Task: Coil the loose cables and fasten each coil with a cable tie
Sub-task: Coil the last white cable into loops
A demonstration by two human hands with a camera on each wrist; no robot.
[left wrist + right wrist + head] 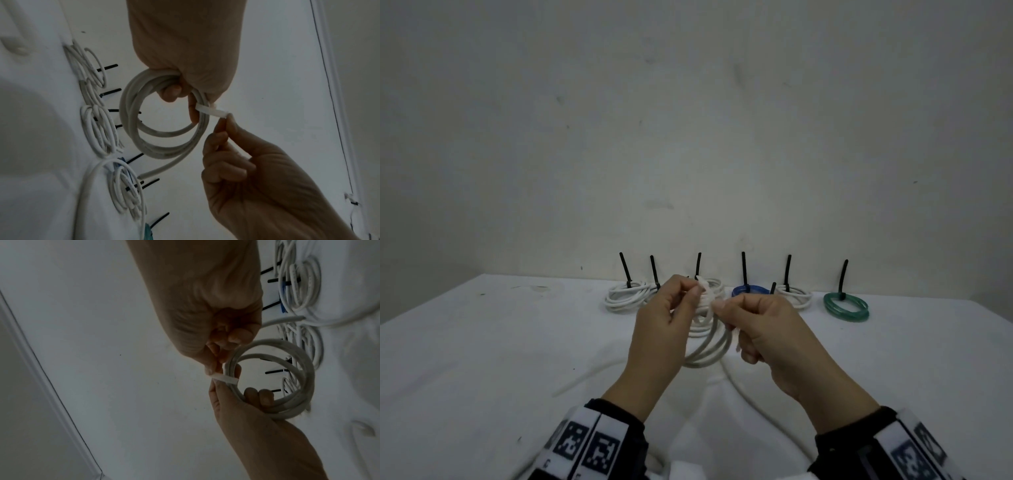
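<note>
Along the table's (482,342) far edge a row of tied coils (625,296) is standing in the way, black tie tails (743,269) sticking up. A loose white cable (743,394) is trailing across the near middle. Bare cloth is lying open toward the left and right edges.

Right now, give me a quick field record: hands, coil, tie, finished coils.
left hand: grips the grey coil, held up off the table
right hand: pinches the end of the white tie
white tie: wrapped round the coil, whether it is fastened cannot be told
finished coils: row at the back, black ties sticking up; includes a blue coil and a green coil
</note>
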